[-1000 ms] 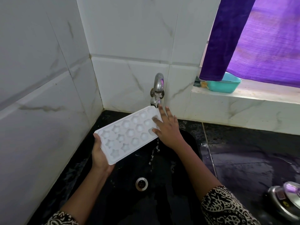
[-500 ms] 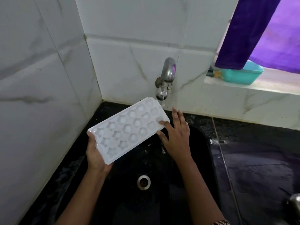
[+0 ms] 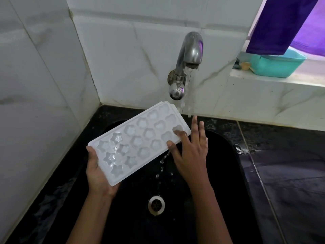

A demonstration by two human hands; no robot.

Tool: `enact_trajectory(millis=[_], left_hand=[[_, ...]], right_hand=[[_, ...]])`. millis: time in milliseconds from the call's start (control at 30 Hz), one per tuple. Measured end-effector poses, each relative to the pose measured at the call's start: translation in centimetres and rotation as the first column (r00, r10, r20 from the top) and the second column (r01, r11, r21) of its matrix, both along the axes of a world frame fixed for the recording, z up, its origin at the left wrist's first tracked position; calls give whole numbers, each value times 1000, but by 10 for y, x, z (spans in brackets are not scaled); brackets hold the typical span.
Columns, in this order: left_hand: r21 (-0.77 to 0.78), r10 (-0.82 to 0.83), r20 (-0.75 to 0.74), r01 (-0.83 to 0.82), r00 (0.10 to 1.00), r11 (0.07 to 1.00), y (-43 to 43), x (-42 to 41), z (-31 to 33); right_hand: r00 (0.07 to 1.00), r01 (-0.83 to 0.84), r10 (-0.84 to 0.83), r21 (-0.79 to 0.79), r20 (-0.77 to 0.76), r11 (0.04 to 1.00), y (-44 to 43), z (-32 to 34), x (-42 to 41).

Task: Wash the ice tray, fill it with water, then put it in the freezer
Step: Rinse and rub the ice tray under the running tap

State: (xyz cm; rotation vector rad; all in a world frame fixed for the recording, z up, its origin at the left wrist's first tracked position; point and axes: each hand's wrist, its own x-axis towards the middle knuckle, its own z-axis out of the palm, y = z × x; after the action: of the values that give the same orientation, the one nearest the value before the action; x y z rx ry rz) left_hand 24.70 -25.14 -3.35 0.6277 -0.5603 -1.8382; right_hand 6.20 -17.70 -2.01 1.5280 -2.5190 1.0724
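White marble-patterned wall tiles [image 3: 44,85] meet in a corner above a wet black surface [image 3: 290,173] with a black sink [image 3: 219,173] set into it; a round drain [image 3: 156,205] shows at the sink's bottom. A steel tap [image 3: 190,50] on the back wall is running; its water [image 3: 182,103] falls at the far right corner of the ice tray [image 3: 140,141]. The white tray is held over the sink, tilted, far end near the tap; water pools in its near star-shaped cells and dribbles off its right edge. The left hand [image 3: 98,173] grips the near end from beneath, thumb on the rim; its other fingers are hidden. The right hand [image 3: 191,152] has straight, spread fingers [image 3: 194,127]; thumb and forefinger rest on the tray's right edge. A teal tub [image 3: 276,66] sits on the sill under a purple curtain [image 3: 281,23].
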Motion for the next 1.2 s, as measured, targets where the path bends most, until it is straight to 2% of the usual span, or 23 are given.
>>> enact_trajectory(millis=[67, 200, 267, 400, 600, 800, 933, 1100, 1200], left_hand=[[11, 57, 39, -57, 998, 998, -1, 0, -1], [-6, -26, 1, 26, 1000, 1000, -3, 4, 5], [-8, -37, 16, 37, 999, 999, -4, 7, 6], [-13, -32, 36, 33, 999, 999, -8, 18, 4], [-4, -47, 74, 48, 996, 999, -2, 15, 5], [8, -56, 29, 56, 998, 998, 2, 13, 4], [12, -84, 42, 84, 996, 996, 4, 13, 4], [-13, -68, 70, 69, 995, 998, 7, 10, 4], [-13, -50, 74, 51, 996, 999, 9, 8, 5]], right_hand=[[999, 44, -44, 8, -32, 999, -2, 0, -1], [991, 94, -88, 66, -96, 993, -1, 2, 3], [997, 46, -40, 77, -71, 996, -3, 2, 5], [999, -13, 12, -30, -46, 999, -5, -1, 5], [993, 71, -65, 55, -98, 996, -2, -7, 5], [999, 1, 0, 23, -42, 1000, -4, -8, 2], [993, 104, -102, 29, -60, 994, -2, -9, 2], [1000, 16, -17, 86, 15, 996, -3, -10, 4], [998, 52, -50, 100, -24, 994, 1, -12, -4]])
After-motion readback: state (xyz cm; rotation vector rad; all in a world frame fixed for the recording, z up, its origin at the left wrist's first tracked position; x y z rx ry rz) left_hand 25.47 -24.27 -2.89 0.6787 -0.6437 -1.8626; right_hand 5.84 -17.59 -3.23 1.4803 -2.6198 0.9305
